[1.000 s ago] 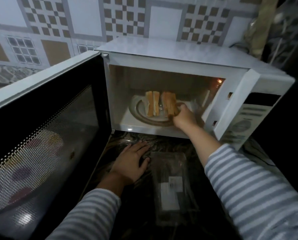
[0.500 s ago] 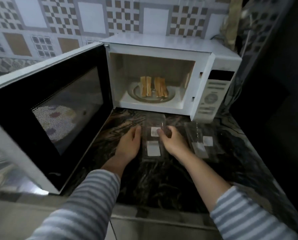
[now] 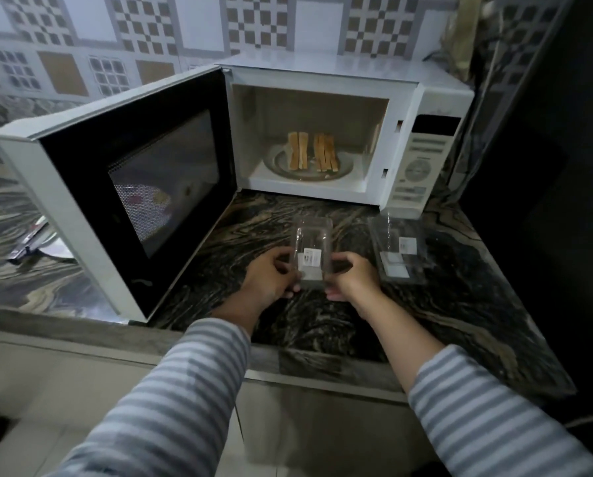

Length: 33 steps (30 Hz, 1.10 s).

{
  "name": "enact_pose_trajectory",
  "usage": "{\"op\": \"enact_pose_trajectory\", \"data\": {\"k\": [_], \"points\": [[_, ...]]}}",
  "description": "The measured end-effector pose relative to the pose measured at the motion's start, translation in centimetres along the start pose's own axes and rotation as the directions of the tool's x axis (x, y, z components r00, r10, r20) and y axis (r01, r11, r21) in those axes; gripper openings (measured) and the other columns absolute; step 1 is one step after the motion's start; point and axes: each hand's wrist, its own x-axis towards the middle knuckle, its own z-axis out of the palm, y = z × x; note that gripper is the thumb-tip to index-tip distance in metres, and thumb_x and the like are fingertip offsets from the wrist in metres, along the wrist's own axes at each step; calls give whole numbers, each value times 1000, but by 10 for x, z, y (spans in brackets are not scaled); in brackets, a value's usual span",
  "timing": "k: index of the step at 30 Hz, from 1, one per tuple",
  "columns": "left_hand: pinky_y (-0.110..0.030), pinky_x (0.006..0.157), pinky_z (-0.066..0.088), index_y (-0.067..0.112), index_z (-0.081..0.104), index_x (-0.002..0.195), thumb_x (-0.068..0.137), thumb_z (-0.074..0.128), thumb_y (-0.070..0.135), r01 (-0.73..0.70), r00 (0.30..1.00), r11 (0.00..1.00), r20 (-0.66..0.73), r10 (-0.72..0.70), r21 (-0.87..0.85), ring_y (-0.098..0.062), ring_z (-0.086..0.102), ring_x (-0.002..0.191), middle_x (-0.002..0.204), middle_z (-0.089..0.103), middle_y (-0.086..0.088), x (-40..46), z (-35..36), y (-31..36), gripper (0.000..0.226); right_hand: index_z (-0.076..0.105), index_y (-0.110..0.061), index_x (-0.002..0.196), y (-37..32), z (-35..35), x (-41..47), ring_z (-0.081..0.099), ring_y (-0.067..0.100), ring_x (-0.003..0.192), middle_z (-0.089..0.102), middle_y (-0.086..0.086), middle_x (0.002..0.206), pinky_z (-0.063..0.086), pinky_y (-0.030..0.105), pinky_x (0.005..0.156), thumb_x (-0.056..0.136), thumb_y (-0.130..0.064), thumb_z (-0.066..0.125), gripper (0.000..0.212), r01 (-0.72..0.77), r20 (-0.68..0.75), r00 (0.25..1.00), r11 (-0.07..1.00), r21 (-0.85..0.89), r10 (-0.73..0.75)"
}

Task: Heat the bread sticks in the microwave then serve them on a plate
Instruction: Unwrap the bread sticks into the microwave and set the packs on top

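Several bread sticks point(image 3: 314, 152) lie in two groups on the glass turntable point(image 3: 345, 165) inside the white microwave point(image 3: 343, 74), whose door point(image 3: 126, 180) stands wide open to the left. In front of it, over the dark marbled counter point(image 3: 443, 304), I hold a clear plastic package point(image 3: 311, 251) with white labels. My left hand point(image 3: 271, 278) grips its left side and my right hand point(image 3: 352, 277) grips its right side. The package looks empty.
A second clear plastic package point(image 3: 396, 249) lies flat on the counter to the right, below the microwave's control panel point(image 3: 422, 166). A plate point(image 3: 52, 251) and a dark wrapper sit left of the open door. A dark wall closes off the right side.
My right hand came out of the microwave, leaving the bread sticks on the turntable. Both hands then closed on the clear package and lifted its far end off the counter. My view pulled back.
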Motion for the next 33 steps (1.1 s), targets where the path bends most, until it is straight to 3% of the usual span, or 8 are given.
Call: {"op": "enact_pose_trajectory", "data": {"k": [7,12,16,19,21,24,28,33], "points": [[-17,38,44,11,57,118,77,74,-3,50,999,999,-14,-50,4,-14,59,46,87,62,-16,8,2,3,47,60,-19,101,2,2,6,65,26,66,67,22,102,52,28,43,77,12,67,40,-30,5,1000,1000,9,30],[-38,65,58,11,56,117,72,78,-4,50,997,996,-57,-46,73,-22,58,49,71,56,-8,11,6,-2,53,59,-21,104,2,5,7,65,24,61,66,17,98,56,32,48,80,12,63,41,-32,-14,999,999,-27,32],[-27,56,53,10,55,119,76,76,-2,26,998,994,-56,-20,107,-10,57,41,68,54,-4,9,8,1,49,58,-24,101,-1,3,5,64,22,60,68,17,100,55,30,47,82,9,61,38,-21,-22,1000,998,-52,20],[-28,72,53,17,57,118,79,77,17,-4,999,971,-32,12,239,-8,63,59,73,61,2,2,3,6,44,58,-23,121,-2,-4,-2,63,18,57,68,9,88,53,27,45,87,-6,64,38,35,0,999,985,-170,-36],[-34,88,50,21,58,120,80,74,36,-20,997,918,-61,48,396,-17,64,88,94,65,1,-3,-3,9,46,55,-25,128,-1,-11,-9,66,23,71,68,6,94,55,31,56,86,-20,65,43,131,-3,990,939,-318,-140],[-39,96,45,21,51,127,88,61,44,-22,965,836,-207,161,548,-28,54,115,129,49,-7,-5,-5,21,46,59,-27,123,-6,-27,-20,62,25,97,66,5,110,52,33,79,87,-25,63,37,226,-35,960,843,-487,-278],[-42,92,46,18,53,124,92,56,38,-120,887,754,-272,374,646,-29,47,120,129,46,-8,-6,11,53,38,66,-26,110,-18,-56,-29,61,20,96,65,2,108,52,31,82,88,-22,60,23,302,-90,909,794,-528,-406],[-39,88,48,18,55,122,93,55,28,-347,864,734,-105,492,584,-25,51,111,124,48,-5,-12,55,83,31,64,-25,113,-20,-96,-25,55,27,107,56,5,118,47,30,83,89,-22,58,25,286,-228,844,768,-573,-485]]}}
